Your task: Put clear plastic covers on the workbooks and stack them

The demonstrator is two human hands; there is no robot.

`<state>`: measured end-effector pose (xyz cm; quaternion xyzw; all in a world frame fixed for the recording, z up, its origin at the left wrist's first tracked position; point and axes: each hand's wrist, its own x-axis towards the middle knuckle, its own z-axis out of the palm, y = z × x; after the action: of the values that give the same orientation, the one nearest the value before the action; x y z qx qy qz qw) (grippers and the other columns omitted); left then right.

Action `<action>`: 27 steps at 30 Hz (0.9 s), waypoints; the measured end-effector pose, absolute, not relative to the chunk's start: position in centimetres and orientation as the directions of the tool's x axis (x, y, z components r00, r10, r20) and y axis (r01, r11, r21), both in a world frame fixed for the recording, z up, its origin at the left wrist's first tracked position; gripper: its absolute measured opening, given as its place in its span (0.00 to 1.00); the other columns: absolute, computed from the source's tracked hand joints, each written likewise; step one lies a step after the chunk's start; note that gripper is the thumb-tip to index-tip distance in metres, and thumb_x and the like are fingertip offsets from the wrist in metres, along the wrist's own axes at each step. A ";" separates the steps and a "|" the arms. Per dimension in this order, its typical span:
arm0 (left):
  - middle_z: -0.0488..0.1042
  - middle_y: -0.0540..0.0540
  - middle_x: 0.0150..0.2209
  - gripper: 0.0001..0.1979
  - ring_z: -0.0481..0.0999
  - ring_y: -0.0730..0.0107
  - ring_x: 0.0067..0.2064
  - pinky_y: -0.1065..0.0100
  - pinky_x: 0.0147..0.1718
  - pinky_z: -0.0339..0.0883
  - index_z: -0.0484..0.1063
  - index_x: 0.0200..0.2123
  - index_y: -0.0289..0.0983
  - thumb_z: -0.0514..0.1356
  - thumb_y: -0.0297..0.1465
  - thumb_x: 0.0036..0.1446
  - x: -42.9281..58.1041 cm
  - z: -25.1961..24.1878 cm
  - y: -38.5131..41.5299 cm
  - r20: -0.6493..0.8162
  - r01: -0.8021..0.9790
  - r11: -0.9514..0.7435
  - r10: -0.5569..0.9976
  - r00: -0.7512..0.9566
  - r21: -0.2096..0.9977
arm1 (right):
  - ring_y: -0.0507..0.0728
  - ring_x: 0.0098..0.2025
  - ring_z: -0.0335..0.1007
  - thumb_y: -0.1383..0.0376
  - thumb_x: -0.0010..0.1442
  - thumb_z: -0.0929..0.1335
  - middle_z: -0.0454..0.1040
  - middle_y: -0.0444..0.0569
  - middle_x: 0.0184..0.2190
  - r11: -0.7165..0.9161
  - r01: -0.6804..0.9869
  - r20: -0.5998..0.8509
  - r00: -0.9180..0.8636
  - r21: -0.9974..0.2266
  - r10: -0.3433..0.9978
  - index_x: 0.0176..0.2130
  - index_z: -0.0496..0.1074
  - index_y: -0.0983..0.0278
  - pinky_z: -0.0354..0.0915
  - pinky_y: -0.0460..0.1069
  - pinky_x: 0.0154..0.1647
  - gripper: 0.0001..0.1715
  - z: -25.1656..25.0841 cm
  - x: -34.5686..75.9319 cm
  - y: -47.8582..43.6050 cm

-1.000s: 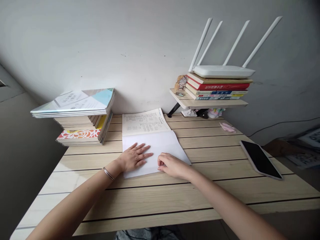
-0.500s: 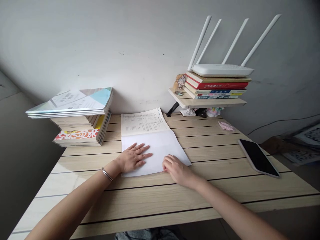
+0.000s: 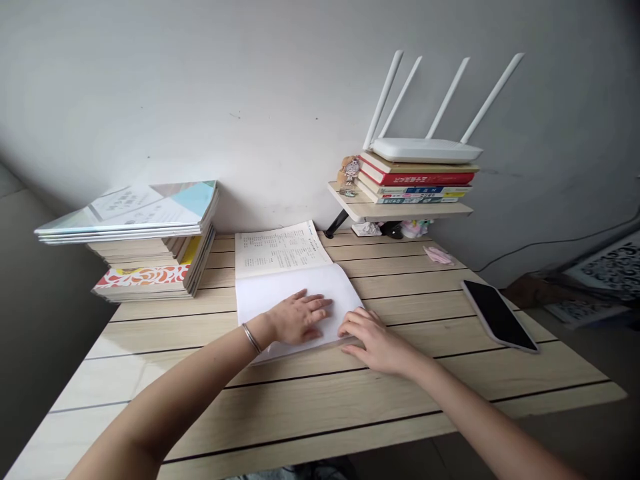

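An open booklet [image 3: 277,250] lies on the wooden desk, with printed text on its far page and a blank white page [image 3: 267,293] on the near side. My left hand [image 3: 299,319] rests flat on the right part of the white page, fingers spread, a silver bangle at the wrist. At that page's near right corner, my right hand [image 3: 373,339] touches the edge with loosely bent fingers. Its thumb is apart from the fingers, and I see nothing gripped between them. The corner itself is hidden under the right hand.
A tall stack of books [image 3: 145,233] stands at the left. On the right, a small raised shelf [image 3: 400,210] bears several books [image 3: 425,179] and a white router [image 3: 427,150] with upright antennas. A phone [image 3: 500,315] and a pink crumpled item [image 3: 439,255] lie on the desk [image 3: 320,413].
My left hand has slid rightward across the white page. My right hand has loosened from a curled pose, its thumb now apart from its fingers. The view has shifted slightly.
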<state>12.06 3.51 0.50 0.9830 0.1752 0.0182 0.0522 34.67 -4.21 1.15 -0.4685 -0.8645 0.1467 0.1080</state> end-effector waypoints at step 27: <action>0.75 0.44 0.38 0.23 0.74 0.67 0.39 0.67 0.43 0.68 0.76 0.31 0.38 0.45 0.41 0.65 4.7 2.2 -1.2 0.045 0.568 -0.573 0.727 0.686 0.591 | 0.57 0.35 0.69 0.50 0.59 0.63 0.71 0.51 0.33 0.296 0.660 0.152 -0.267 -0.691 0.952 0.25 0.71 0.61 0.67 0.53 0.38 0.21 -2.1 39.3 -4.3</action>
<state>4.74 -1.24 2.15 0.8751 0.3698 0.1430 0.2774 39.27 -4.30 -2.11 -0.5350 -0.7532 0.2570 0.2837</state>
